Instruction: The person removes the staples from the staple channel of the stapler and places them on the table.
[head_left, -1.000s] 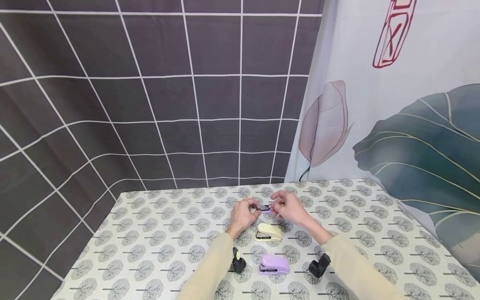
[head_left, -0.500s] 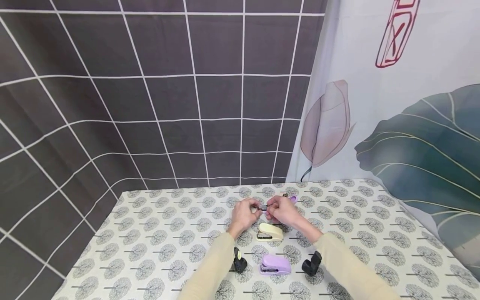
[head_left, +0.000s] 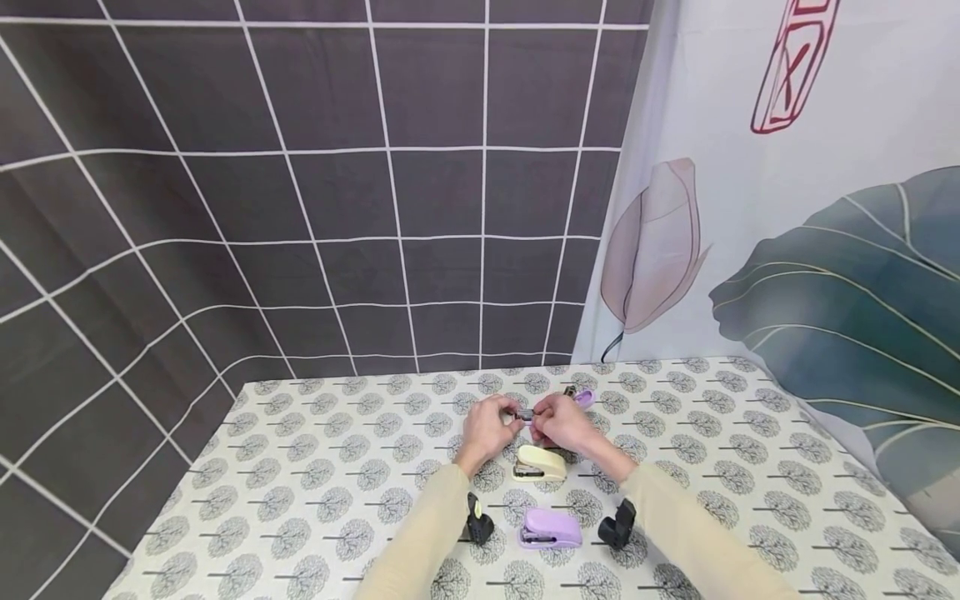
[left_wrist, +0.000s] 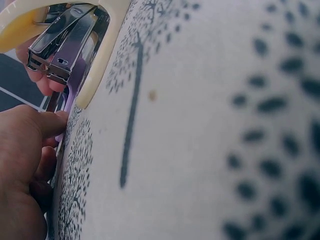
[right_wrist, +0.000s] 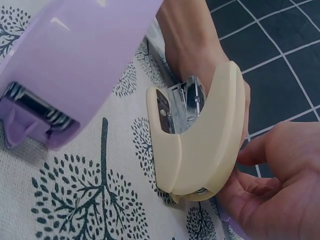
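Note:
At the far part of the table a light purple stapler (head_left: 528,422) with a metal magazine (head_left: 525,414) lies between the hands. My left hand (head_left: 486,429) pinches its left end between thumb and fingers. From the right, my right hand (head_left: 564,423) grips it with bent fingers; the fingertips' exact hold is hidden. Beyond that hand shows another purple stapler part (head_left: 583,399); the join between the two is covered. Just nearer stands a cream stapler (head_left: 540,464), which blocks part of both wrist views. In the right wrist view my right hand (right_wrist: 285,185) is behind this cream stapler (right_wrist: 205,150).
Closer to the person, a second light purple stapler (head_left: 550,529) stands between the forearms. Black wrist cameras (head_left: 478,525) hang beside it. A tree-print cloth (head_left: 337,475) covers the table, with a dark gridded curtain (head_left: 315,200) behind.
My right hand has moved left and closer to my left hand, uncovering the purple part beyond it. The left hand stays almost where it was. The nearer staplers have not moved.

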